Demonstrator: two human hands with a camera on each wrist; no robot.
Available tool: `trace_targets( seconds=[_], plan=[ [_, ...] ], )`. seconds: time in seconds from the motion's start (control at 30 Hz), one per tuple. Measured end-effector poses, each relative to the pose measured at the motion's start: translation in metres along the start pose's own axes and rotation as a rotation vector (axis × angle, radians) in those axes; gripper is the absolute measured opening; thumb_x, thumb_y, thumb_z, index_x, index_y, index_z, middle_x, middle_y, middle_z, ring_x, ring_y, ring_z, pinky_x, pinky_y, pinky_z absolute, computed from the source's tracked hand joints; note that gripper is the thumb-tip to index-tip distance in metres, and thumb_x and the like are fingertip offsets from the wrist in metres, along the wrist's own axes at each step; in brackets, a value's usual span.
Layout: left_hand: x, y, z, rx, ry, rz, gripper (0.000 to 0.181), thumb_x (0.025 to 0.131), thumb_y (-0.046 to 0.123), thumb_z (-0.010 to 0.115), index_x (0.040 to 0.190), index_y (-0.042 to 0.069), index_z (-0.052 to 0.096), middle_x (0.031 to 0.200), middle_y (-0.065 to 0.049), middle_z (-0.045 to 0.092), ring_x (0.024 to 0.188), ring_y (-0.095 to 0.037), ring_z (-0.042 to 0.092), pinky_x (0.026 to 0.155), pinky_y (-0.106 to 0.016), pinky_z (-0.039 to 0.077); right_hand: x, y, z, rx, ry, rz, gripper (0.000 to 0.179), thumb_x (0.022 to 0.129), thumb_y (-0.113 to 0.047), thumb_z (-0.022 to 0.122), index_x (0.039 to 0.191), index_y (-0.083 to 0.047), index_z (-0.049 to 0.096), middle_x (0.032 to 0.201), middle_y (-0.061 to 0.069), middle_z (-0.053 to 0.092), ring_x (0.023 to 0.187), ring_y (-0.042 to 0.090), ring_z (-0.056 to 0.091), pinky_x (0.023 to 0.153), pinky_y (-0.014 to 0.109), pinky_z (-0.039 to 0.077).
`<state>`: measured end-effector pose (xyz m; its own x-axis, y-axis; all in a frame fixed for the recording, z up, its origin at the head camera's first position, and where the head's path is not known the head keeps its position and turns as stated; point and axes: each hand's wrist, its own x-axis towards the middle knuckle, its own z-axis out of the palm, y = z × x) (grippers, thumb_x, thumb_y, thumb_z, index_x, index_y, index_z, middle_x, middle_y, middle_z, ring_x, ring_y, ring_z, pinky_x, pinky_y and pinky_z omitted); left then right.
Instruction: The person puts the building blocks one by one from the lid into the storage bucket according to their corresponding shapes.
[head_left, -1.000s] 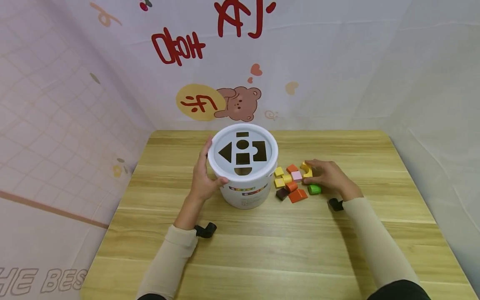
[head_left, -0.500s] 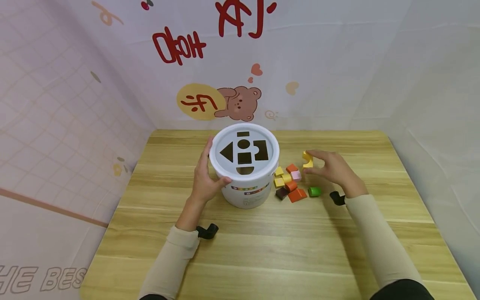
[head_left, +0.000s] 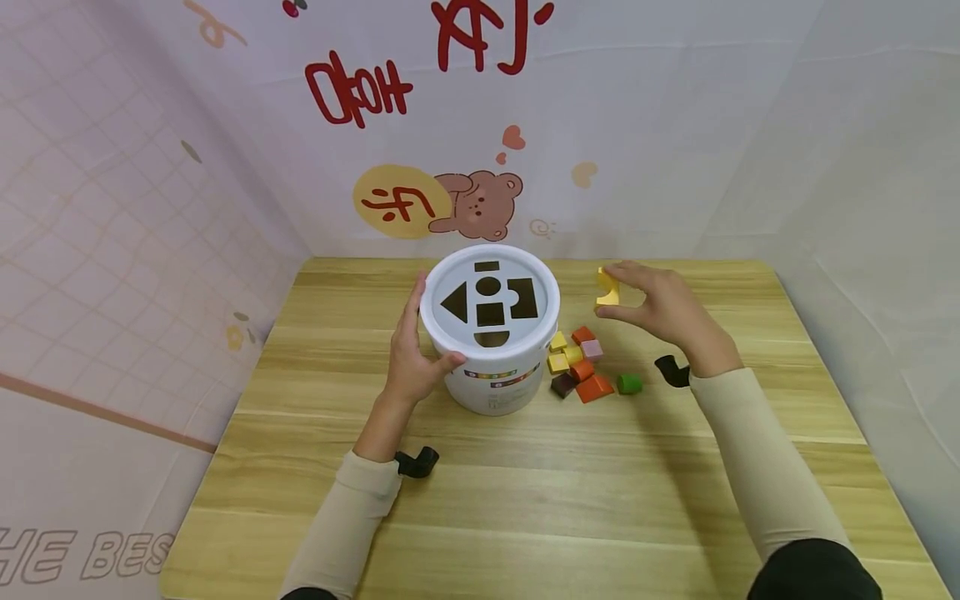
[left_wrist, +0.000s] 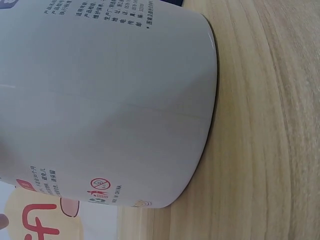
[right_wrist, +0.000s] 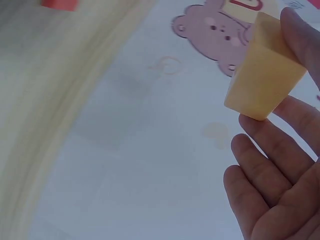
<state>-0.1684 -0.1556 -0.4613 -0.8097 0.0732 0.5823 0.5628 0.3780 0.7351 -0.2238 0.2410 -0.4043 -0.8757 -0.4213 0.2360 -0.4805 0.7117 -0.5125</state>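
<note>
My right hand (head_left: 666, 310) pinches a yellow arch block (head_left: 609, 292) between thumb and fingertips, raised above the table to the right of the bucket. In the right wrist view the same yellow block (right_wrist: 265, 70) shows its smooth outer faces, and the other fingers spread below it. A white bucket (head_left: 495, 392) stands upright, its lid (head_left: 429, 321) cut with several shaped holes, among them a triangle, a circle and a notched rectangle. Against the bucket's left side rests my left hand (head_left: 411, 358), fingers extended along the side and thumb across the front under the rim.
Several small blocks lie close together right of the bucket, including a pink block (head_left: 592, 350), an orange wedge (head_left: 595, 388), a dark block (head_left: 563, 385) and a green block (head_left: 629, 383). A printed wall cloth (head_left: 660, 167) borders the wooden table (head_left: 570, 500) at the back.
My right hand has lifted the yellow arch block off the table beside the other blocks and moved it up and toward the back. The left hand stays against the bucket.
</note>
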Motion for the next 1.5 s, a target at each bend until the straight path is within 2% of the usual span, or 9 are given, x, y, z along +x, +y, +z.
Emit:
trace_targets(
  seconds=[0.23,0.5,0.8,0.97,1.3,1.5],
  plan=[
    [-0.001,0.001,0.001,-0.003,0.004,-0.007,0.129,0.075,0.093,0.062,0.168,0.011,0.025,0.172,-0.003,0.031,0.157,-0.025,0.03,0.127,-0.054,0.024,0.011,-0.021,-0.016,-0.018,0.065,-0.114,0.07,0.083,-0.026,0.093,0.144,-0.005,0.065,0.145,0.018,0.063,0.137,0.042,0.056,0.111,0.061,0.045],
    [0.0,0.0,0.002,-0.009,0.016,-0.008,0.129,0.075,0.094,0.061,0.168,0.013,0.026,0.172,-0.002,0.031,0.157,-0.024,0.03,0.127,-0.053,0.024,0.025,-0.048,-0.028,0.003,0.085,-0.155,0.07,0.084,-0.027,0.092,0.145,-0.007,0.065,0.146,0.015,0.063,0.138,0.039,0.056,0.113,0.058,0.044],
    [0.0,-0.001,0.001,0.001,0.015,-0.012,0.129,0.075,0.094,0.061,0.168,0.013,0.025,0.172,-0.002,0.031,0.157,-0.023,0.03,0.127,-0.053,0.024,0.039,-0.077,-0.035,0.011,0.113,-0.266,0.072,0.08,-0.025,0.095,0.143,-0.006,0.067,0.144,0.013,0.065,0.136,0.035,0.059,0.113,0.055,0.046],
    [0.0,0.0,0.002,-0.003,0.015,-0.011,0.129,0.074,0.095,0.061,0.168,0.013,0.025,0.172,-0.001,0.031,0.157,-0.023,0.029,0.127,-0.053,0.023,0.043,-0.091,-0.031,0.065,0.112,-0.312,0.072,0.078,-0.023,0.097,0.141,-0.005,0.068,0.142,0.011,0.067,0.137,0.031,0.059,0.115,0.052,0.045],
    [-0.001,-0.001,0.001,0.013,0.025,-0.002,0.129,0.074,0.096,0.059,0.168,0.012,0.027,0.171,-0.001,0.032,0.156,-0.024,0.031,0.126,-0.054,0.025,0.051,-0.108,-0.008,0.124,0.039,-0.329,0.072,0.079,-0.023,0.096,0.141,-0.003,0.067,0.144,0.014,0.065,0.14,0.034,0.055,0.117,0.051,0.042],
    [-0.001,0.0,0.0,0.027,0.03,-0.01,0.13,0.073,0.097,0.059,0.167,0.012,0.029,0.171,-0.001,0.034,0.154,-0.025,0.033,0.125,-0.057,0.026,0.052,-0.114,0.002,0.095,-0.027,-0.292,0.071,0.081,-0.033,0.095,0.141,-0.005,0.068,0.14,0.012,0.068,0.136,0.031,0.06,0.116,0.05,0.045]
  ],
)
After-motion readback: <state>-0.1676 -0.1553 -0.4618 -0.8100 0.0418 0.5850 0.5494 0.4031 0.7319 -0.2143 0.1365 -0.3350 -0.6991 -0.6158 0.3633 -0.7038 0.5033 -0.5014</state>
